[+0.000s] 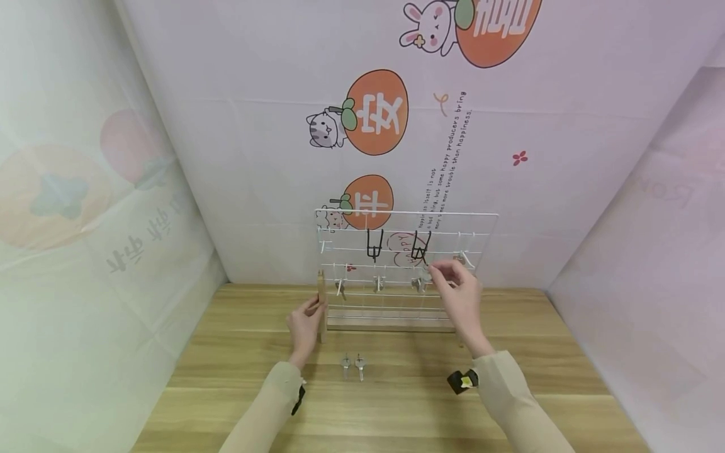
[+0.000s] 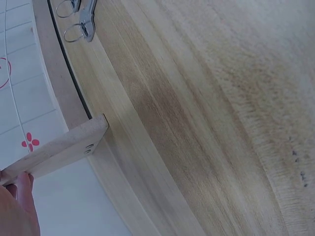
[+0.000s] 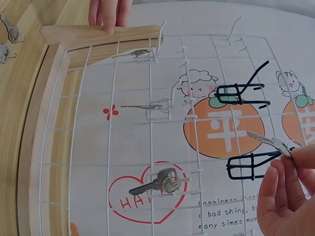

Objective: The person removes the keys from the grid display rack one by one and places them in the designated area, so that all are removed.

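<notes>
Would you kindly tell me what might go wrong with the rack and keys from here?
The pinched key might slip from the right hand. That hand could knock a nearby hanging key off its white hook. The rack might shift if the left hand released its wooden post.

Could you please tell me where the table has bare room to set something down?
The table is bare between the loose keys and the right wrist's black camera, from the right sleeve to the right-hand wall, and left of the left sleeve. The wire rack is crowded: keys hang there, and the right hand holds another key beside a black hook.
</notes>
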The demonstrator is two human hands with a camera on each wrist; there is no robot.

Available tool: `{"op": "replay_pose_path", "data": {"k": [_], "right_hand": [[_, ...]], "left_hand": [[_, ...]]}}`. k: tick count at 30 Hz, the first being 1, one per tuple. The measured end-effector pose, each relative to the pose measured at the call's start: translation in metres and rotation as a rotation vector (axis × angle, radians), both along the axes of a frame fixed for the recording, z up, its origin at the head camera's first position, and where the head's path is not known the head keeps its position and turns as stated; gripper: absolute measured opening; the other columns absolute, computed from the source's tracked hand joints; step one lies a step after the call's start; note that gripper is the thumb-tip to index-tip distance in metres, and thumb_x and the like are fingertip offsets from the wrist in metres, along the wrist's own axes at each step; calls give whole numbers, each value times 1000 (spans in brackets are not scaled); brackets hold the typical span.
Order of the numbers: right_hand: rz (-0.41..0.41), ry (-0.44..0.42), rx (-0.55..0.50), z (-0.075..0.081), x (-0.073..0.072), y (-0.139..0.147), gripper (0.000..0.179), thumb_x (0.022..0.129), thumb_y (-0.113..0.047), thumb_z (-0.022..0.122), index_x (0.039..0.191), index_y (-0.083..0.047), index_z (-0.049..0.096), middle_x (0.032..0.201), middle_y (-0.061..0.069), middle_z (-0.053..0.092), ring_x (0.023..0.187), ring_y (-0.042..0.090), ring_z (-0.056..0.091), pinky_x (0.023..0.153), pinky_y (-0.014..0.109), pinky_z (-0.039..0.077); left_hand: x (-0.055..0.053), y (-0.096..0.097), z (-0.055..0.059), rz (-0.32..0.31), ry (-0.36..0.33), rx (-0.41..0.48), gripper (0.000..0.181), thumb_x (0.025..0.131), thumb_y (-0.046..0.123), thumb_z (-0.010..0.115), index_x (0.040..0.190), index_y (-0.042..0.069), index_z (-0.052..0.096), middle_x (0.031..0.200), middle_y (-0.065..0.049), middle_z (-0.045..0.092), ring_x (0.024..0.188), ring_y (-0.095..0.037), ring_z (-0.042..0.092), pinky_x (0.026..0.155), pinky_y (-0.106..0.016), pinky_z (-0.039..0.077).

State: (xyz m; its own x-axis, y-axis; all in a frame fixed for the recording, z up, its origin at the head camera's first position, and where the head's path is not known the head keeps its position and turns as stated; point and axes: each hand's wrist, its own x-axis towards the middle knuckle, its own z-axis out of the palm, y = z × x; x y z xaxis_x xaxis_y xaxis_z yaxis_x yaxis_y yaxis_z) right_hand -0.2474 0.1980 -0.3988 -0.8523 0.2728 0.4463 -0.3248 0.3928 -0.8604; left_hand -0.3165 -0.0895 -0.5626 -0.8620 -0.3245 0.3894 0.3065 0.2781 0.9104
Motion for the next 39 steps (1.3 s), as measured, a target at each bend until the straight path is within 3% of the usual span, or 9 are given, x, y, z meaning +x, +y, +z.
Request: {"op": "replay_pose_path", "data": {"k": [8,15,20,28,39], "right_hand": [[14,3,20,-9,4,5,19,94,-20,69,101,-2,69,97,18,72,74,-3,63,66,8,56],[-2,-47,43,-23,7,4,17,94,-18,69,101,-3,70,98,17,73,78,2,66,65,7,54],[7,-88,46,-40,10,3,16,92,-16,71,101,-2,70,99,18,74,80,15,70,64,7,54],[40,-142,100,-68,16,-4,12,93,-14,70,100,-5,71,95,15,75,74,-4,62,66,11,56],[61,-144,146,-110,16,-13,5,90,-11,72,91,-6,72,87,11,75,71,-1,60,62,12,53]], "left_hand": [[1,0,2,2,-10,2,27,82,4,78,108,-2,73,104,-22,74,85,-38,75,75,-42,65],[2,0,3,4,-10,-2,27,83,3,77,108,-4,72,105,-24,73,85,-39,75,75,-40,65],[3,0,3,6,-21,1,28,83,4,78,109,-3,72,105,-23,73,86,-39,75,76,-41,64],[3,1,3,17,-7,-27,26,84,3,77,108,-3,72,105,-24,73,85,-38,75,75,-43,65],[2,2,1,24,2,-34,26,83,3,77,108,-4,72,104,-25,73,85,-39,75,74,-40,65]]}}
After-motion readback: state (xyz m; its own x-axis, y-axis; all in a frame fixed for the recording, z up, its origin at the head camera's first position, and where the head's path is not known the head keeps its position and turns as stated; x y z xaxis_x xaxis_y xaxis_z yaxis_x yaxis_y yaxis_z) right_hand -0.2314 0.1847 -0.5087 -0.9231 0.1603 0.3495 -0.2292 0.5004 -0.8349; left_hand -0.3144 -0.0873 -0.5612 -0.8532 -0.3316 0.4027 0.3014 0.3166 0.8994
